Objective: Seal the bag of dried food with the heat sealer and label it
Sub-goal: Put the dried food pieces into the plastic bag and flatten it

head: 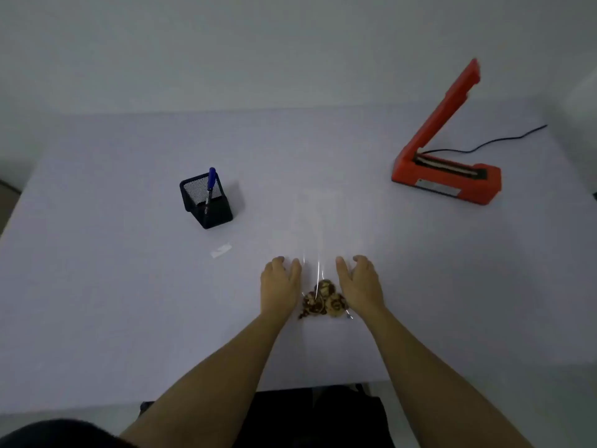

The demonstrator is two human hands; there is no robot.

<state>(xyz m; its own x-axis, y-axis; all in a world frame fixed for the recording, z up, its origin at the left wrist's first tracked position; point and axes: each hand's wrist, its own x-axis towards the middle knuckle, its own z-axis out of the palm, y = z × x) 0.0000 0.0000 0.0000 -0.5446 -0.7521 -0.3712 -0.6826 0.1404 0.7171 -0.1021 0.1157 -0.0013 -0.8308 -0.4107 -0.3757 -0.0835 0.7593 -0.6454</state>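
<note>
Hands (318, 286) flat, palms-down, flanking bag (318, 253).

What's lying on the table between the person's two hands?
In the head view, the clear bag with dried food lies between left hand and right hand.

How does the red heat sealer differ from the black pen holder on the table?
The heat sealer is red, solid and long, with its arm raised open and a black cord behind it. The pen holder is black mesh, small and boxy, and holds a blue pen. The sealer sits far right, the holder left. Both rest on the table, untouched.
</note>
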